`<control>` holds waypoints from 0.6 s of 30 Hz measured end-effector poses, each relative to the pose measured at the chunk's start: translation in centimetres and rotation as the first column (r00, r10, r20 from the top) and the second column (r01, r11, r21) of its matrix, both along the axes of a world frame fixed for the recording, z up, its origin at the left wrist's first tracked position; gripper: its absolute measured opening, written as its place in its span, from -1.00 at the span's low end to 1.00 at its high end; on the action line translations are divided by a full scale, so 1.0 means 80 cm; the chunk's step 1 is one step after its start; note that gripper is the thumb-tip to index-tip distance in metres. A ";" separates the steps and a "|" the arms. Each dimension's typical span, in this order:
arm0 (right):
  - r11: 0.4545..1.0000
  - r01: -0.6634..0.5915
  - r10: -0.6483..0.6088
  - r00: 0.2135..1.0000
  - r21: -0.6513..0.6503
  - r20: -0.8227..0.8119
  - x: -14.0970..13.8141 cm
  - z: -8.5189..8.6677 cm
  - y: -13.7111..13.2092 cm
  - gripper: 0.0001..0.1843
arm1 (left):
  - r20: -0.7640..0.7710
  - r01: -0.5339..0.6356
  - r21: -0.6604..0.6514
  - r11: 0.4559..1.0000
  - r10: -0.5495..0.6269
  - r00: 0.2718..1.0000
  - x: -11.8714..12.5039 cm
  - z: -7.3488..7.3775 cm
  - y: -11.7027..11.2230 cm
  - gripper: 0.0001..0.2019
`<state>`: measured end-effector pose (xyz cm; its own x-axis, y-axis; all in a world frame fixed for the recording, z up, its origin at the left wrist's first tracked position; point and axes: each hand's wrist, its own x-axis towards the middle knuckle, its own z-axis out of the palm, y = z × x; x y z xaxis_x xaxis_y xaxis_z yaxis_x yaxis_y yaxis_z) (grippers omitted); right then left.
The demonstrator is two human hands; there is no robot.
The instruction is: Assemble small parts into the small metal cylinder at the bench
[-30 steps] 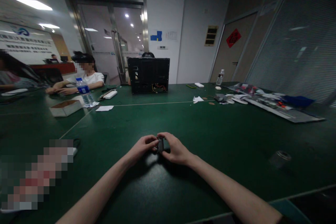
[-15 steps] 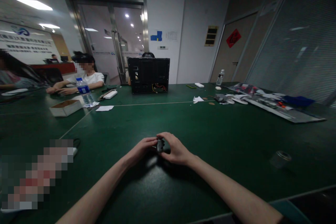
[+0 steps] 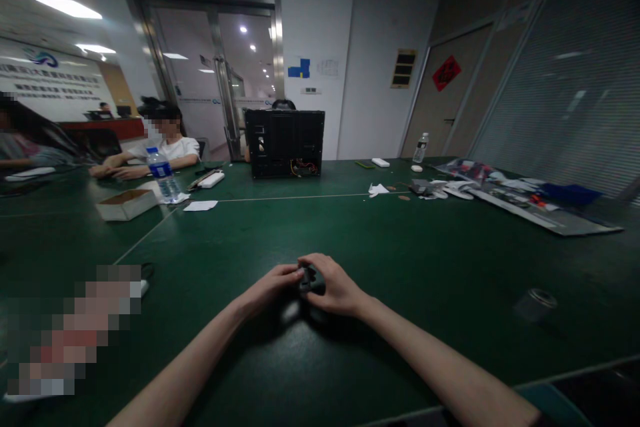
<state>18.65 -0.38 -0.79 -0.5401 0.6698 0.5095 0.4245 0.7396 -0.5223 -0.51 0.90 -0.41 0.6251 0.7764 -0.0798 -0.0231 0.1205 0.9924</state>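
Note:
A small dark grey notched part (image 3: 313,280) is held between my two hands over the middle of the green table (image 3: 400,247). My right hand (image 3: 339,288) is closed round its right side, thumb at the bottom and fingers over the top. At its left edge, my left hand (image 3: 277,280) pinches it with the fingertips. Shadow and fingers hide parts of it, and its exact kind cannot be made out.
A cylindrical can-like object (image 3: 536,305) stands at the right. Further back are a black computer case (image 3: 285,140), a white box (image 3: 127,205), a water bottle (image 3: 164,177) and a cluttered board (image 3: 530,203). A person (image 3: 165,147) sits at the far left.
The dark grey part has turned between my fingers, so its notched face now shows more towards me. Both hands stay in nearly the same place.

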 end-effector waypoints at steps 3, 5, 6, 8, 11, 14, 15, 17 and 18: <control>1.000 0.002 -0.002 1.000 -0.009 0.001 0.000 0.002 -0.001 -0.42 | -0.013 -0.021 -0.010 1.000 0.021 1.000 0.000 -0.002 0.000 -0.72; 1.000 0.002 -0.002 1.000 -0.017 -0.002 0.001 0.003 -0.001 -0.42 | -0.006 -0.030 -0.023 0.999 0.030 1.000 -0.001 -0.003 0.000 -0.72; 1.000 0.002 -0.002 1.000 -0.020 -0.003 0.001 0.003 -0.002 -0.41 | -0.002 -0.030 -0.031 0.999 0.030 1.000 -0.001 -0.002 0.000 -0.71; 1.000 0.004 -0.004 1.000 -0.021 -0.003 0.001 0.004 -0.002 -0.42 | 0.001 -0.025 -0.040 0.999 0.025 1.000 0.000 0.000 -0.001 -0.71; 1.000 0.013 -0.013 1.000 -0.018 0.003 0.001 0.006 -0.002 -0.44 | 0.002 -0.003 -0.019 1.000 0.004 1.000 0.001 0.005 -0.003 -0.70; 1.000 0.014 -0.014 1.000 -0.008 0.010 0.001 0.008 -0.004 -0.44 | 0.004 0.010 0.034 0.999 -0.010 1.000 0.002 0.006 -0.002 -0.66; 1.000 0.014 -0.014 1.000 -0.005 0.010 0.001 0.009 -0.004 -0.44 | 0.005 0.007 0.053 0.999 -0.007 1.000 0.002 0.005 -0.001 -0.64; 1.000 0.015 -0.015 1.000 0.000 0.011 0.001 0.010 -0.005 -0.45 | -0.005 -0.010 0.090 0.996 0.010 1.000 0.000 0.003 0.001 -0.63; 1.000 0.018 -0.018 1.000 0.002 0.011 0.001 0.010 -0.005 -0.45 | -0.016 -0.021 0.108 0.994 0.023 1.000 0.000 0.003 0.002 -0.63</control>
